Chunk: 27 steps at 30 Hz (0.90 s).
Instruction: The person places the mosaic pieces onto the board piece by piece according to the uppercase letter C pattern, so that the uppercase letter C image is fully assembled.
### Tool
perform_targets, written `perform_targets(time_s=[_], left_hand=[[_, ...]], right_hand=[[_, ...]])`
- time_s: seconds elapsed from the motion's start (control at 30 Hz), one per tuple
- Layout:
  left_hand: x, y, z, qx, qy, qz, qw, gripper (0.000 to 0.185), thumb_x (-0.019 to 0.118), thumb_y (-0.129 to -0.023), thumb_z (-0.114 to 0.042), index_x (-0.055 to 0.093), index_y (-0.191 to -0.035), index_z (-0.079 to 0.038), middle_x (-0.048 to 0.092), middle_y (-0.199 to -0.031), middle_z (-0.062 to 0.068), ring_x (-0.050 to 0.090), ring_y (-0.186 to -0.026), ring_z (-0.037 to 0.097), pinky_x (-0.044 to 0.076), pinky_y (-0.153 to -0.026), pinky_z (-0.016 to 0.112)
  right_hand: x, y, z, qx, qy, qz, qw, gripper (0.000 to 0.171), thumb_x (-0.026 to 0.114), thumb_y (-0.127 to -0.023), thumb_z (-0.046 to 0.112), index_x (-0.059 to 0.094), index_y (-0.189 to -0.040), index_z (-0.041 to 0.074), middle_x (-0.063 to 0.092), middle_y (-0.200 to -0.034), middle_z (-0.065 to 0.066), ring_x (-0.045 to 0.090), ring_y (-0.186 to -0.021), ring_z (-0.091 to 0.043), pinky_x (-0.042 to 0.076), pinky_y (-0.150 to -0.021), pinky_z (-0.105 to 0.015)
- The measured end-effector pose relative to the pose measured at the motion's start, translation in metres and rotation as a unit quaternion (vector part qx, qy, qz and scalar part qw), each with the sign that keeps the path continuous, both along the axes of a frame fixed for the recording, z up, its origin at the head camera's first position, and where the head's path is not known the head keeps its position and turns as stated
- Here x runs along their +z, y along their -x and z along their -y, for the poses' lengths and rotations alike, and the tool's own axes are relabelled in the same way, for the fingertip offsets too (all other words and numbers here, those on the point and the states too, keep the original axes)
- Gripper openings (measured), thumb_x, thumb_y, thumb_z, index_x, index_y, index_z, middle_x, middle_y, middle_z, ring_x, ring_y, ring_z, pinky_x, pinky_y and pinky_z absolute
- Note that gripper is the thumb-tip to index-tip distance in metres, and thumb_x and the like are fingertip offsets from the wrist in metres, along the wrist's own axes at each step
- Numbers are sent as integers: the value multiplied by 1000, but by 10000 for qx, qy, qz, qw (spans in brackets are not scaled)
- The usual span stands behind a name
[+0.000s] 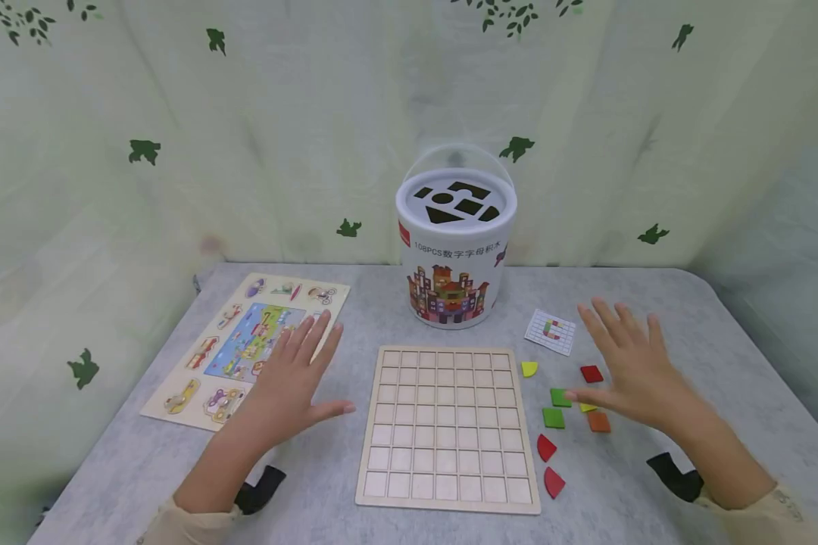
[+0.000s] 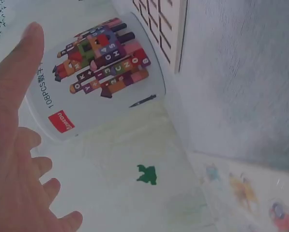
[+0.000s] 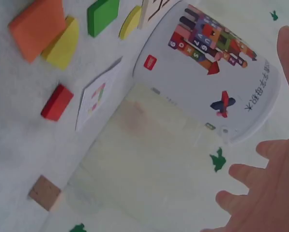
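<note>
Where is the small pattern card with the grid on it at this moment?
In the head view, the pattern card lies flat on the grey table, right of the white bucket and just beyond the grid board's far right corner.

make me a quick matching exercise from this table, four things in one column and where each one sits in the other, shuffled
Things:
1. white bucket
2. grid board
3. picture puzzle
4. pattern card

Places:
A. under the left hand
B. at the back of the table, in the middle
C. just right of the bucket
D. between the two hands

Pairs: 1-B, 2-D, 3-A, 4-C
</note>
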<state>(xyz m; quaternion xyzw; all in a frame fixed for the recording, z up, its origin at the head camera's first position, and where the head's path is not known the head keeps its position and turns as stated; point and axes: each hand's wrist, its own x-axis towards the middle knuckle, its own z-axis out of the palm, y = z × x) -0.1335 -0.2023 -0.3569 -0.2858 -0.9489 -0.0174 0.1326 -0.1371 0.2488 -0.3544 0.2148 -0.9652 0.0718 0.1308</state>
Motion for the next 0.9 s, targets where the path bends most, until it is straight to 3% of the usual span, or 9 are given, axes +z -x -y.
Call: perform_targets(time_s=[0.13, 0.3, 0.4, 0.57, 0.73, 0.9], left_hand=[[-20, -3, -13, -81, -516, 82, 9986, 96, 54, -79, -59, 8, -144, -4, 7, -148, 17, 10, -132, 34, 18, -100, 51], [-44, -11, -34, 207, -1301, 690, 9889, 92, 66, -78, -42, 15, -142, 1, 16, -145, 21, 20, -129, 36, 24, -99, 48], [-53, -17, -45, 564, -1774, 1277, 9742, 87, 66, -80, -36, 17, -142, 0, 20, -144, 20, 21, -129, 35, 24, -100, 47], [-63, -25, -54, 987, -2535, 2148, 9380, 78, 64, -84, -27, 19, -142, 1, 27, -141, 20, 22, -128, 37, 22, -100, 49], [-72, -26, -55, 1121, -2923, 2432, 9181, 68, 62, -84, -19, 28, -137, 5, 36, -134, 24, 28, -123, 40, 25, -97, 52], [-78, -24, -52, 1201, -3224, 2457, 9062, 60, 62, -84, -15, 36, -135, 2, 39, -130, 21, 31, -120, 37, 30, -93, 52]], right_hand=[[-6, 3, 8, 147, 605, 318, 9976, 111, 76, -64, 47, 11, -144, 6, 19, -142, -22, 17, -126, -43, 8, -97, -61], [-19, 7, 18, 22, 1441, 1231, 9819, 102, 75, -70, 37, 12, -144, 5, 22, -142, -22, 22, -125, -41, 27, -90, -60], [-30, 13, 23, -122, 1786, 1661, 9697, 95, 73, -74, 32, 14, -144, 5, 23, -142, -22, 23, -125, -41, 27, -92, -59], [-51, 21, 28, -202, 2282, 1828, 9561, 82, 71, -77, 25, 24, -140, 3, 31, -137, -21, 37, -117, -39, 36, -88, -55], [-70, 26, 30, -156, 2778, 2046, 9385, 71, 68, -79, 31, 34, -135, 2, 43, -127, -19, 47, -108, -35, 41, -85, -48], [-86, 29, 32, -171, 2796, 1956, 9398, 61, 67, -80, 32, 45, -127, 1, 53, -118, -16, 51, -104, -30, 42, -85, -45]])
